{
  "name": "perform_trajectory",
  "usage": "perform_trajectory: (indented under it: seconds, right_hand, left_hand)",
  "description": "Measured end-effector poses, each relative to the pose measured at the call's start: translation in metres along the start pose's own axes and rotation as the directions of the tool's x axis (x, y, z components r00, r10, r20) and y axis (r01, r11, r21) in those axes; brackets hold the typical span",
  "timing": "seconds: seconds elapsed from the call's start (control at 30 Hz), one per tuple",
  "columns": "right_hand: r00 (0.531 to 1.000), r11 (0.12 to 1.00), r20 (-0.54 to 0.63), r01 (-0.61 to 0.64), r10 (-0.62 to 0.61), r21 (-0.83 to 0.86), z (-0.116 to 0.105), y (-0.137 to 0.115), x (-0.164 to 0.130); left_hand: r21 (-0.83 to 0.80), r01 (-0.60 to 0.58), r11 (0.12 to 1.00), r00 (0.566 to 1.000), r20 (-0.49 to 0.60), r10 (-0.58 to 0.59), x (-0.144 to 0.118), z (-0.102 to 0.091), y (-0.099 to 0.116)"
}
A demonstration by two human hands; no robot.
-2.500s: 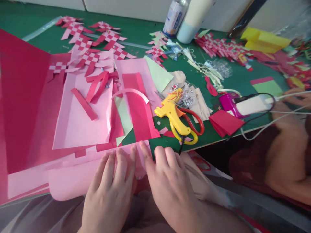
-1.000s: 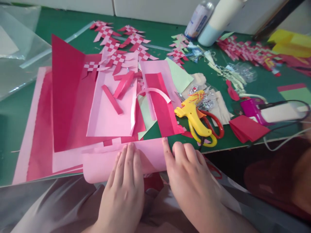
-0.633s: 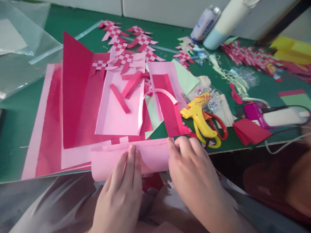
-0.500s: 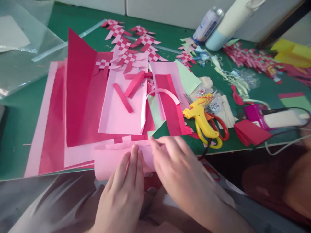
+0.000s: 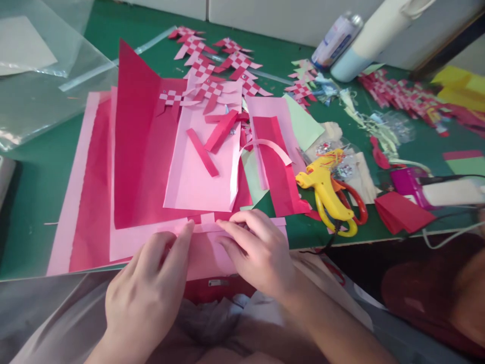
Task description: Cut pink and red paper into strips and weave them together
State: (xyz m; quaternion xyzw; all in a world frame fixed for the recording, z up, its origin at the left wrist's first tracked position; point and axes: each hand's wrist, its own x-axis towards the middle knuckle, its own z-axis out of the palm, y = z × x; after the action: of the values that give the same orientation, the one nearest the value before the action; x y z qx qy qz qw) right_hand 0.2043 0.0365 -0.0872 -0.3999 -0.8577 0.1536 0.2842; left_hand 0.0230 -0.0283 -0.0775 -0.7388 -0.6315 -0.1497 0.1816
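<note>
A light pink paper sheet (image 5: pixel 206 253) lies folded over at the near edge of the green table (image 5: pixel 30 192). My left hand (image 5: pixel 151 288) rests flat on its left part, fingertips at the crease. The curled fingers of my right hand (image 5: pixel 253 247) pinch the folded edge near the middle. Just beyond the hands lies a stack of larger red and pink sheets (image 5: pixel 144 151), one red sheet standing up at an angle.
A yellow glue gun (image 5: pixel 326 187) and red-handled scissors (image 5: pixel 358 202) lie right of my hands. Woven red-and-white paper pieces (image 5: pixel 212 65), a spray can (image 5: pixel 337 35), a bottle (image 5: pixel 364 45) and folded red paper (image 5: pixel 401 212) sit further off. A clear plastic sheet (image 5: pixel 38 86) covers the left. Another person's arm (image 5: pixel 466 288) is at the right.
The rolled-up pink sheet has been pressed down into a flat fold. My right hand slid left onto the crease and curled; my left hand shifted left. The view drifted left.
</note>
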Motion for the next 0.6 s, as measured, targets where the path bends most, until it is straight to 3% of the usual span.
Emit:
perform_trajectory:
  seconds: [0.2, 0.37, 0.6]
  right_hand:
    - [0.994, 0.987, -0.031, 0.095, -0.1, -0.127, 0.0025, -0.0018, 0.0014]
    - [0.985, 0.965, 0.024, 0.173, -0.172, -0.199, 0.0023, -0.002, -0.0009]
    - [0.986, 0.96, 0.022, 0.163, -0.162, -0.227, 0.0013, -0.003, 0.0032]
  left_hand:
    - [-0.074, -0.075, 0.994, 0.996, -0.043, 0.072, -0.0002, 0.0044, -0.0026]
    - [-0.069, -0.114, 0.991, 0.993, 0.011, 0.115, -0.0005, 0.0027, -0.0046]
    - [-0.08, -0.061, 0.995, 0.997, 0.033, 0.064, -0.0024, 0.0013, -0.0028]
